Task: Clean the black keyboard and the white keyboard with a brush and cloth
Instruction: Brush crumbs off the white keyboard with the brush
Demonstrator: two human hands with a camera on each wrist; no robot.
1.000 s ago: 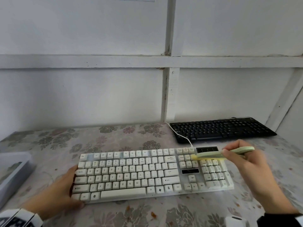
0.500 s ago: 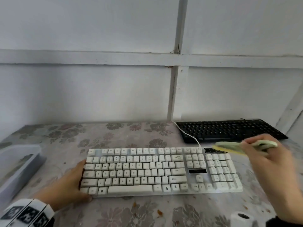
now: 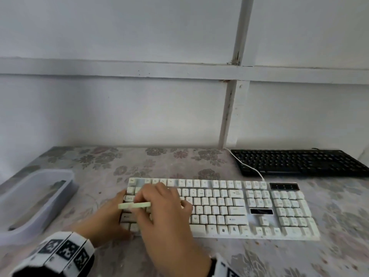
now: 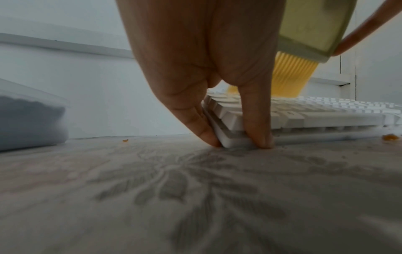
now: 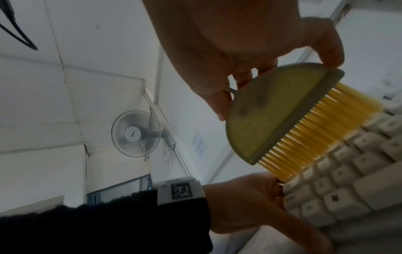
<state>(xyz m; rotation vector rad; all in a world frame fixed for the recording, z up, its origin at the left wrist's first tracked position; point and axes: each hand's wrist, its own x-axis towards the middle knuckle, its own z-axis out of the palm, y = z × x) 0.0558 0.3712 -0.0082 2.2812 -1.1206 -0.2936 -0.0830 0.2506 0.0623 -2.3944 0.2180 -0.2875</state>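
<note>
A keyboard (image 3: 239, 208) lies mid-counter (image 3: 175, 166), a tub (image 3: 65, 176) to its left, a second keyboard (image 3: 299, 162) behind its right end. The brush (image 3: 134, 205), under the right hand (image 3: 165, 214), meets its left keys; the left hand (image 3: 105, 220) touches its left end.

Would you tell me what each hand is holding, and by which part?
The right hand pinches the brush by its half-round green back. The left hand presses the near left corner of the white keyboard.
</note>
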